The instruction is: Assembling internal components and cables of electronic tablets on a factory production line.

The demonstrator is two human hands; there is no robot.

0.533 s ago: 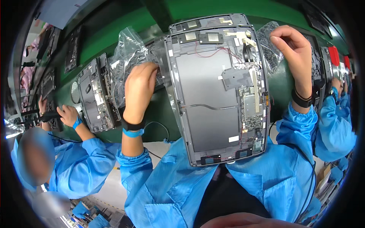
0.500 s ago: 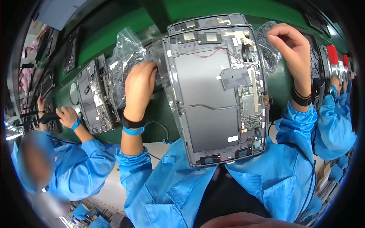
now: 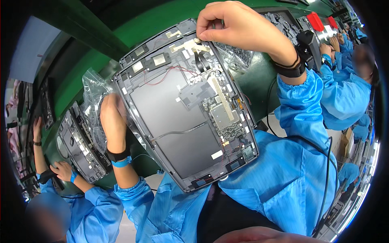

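In front of me lies an opened tablet-like device housing (image 3: 170, 117), dark grey, with a circuit board (image 3: 223, 115), thin red wires and a black flat cable (image 3: 180, 132). A similar housing (image 3: 162, 40) shows beneath its far edge. My right hand (image 3: 235, 26) is at the far right corner, thumb and forefinger pinched beside the pale tape strips (image 3: 196, 46); whatever is in the pinch is too small to make out. My left hand (image 3: 112, 121) is by the housing's left edge, next to a clear plastic bag (image 3: 94, 91). Its fingers are smeared by motion.
Another clear bag (image 3: 235, 56) with small dark parts lies right of the housing. More opened housings (image 3: 79, 146) stand at the left, near a co-worker's hand (image 3: 63, 170). Red objects (image 3: 315, 21) and other people at work are along the bench at the right.
The view has turned, so the housing appears tilted and farther left. My right hand has come from above the right-hand bag to the housing's far right corner. My left hand's fingers have blurred.
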